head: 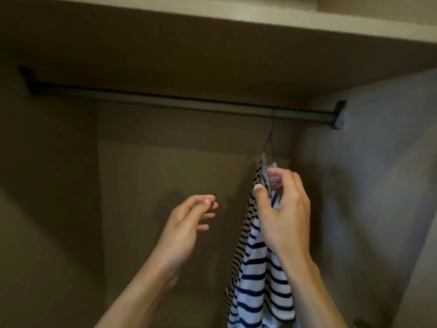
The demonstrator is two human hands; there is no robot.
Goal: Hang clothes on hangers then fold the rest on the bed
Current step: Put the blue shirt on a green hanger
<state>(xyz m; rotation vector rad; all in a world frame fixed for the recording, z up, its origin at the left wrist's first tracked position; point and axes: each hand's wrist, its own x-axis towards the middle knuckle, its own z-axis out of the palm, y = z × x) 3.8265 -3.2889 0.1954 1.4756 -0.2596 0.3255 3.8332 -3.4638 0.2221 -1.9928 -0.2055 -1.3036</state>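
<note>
A white shirt with dark blue stripes (257,278) hangs on a thin dark hanger (271,138), whose hook sits over the dark closet rail (165,101) near its right end. My right hand (283,209) grips the shirt's top at the hanger's shoulder, thumb on the near side and fingers curled behind the fabric. To the left of the shirt my left hand (189,223) hovers in the air with relaxed fingers, holding nothing and not touching the cloth.
I look into a brown wardrobe. A pale shelf edge (260,22) runs above the rail. The grey right side wall (378,185) stands close to the hanging shirt. The rail left of the hanger carries nothing.
</note>
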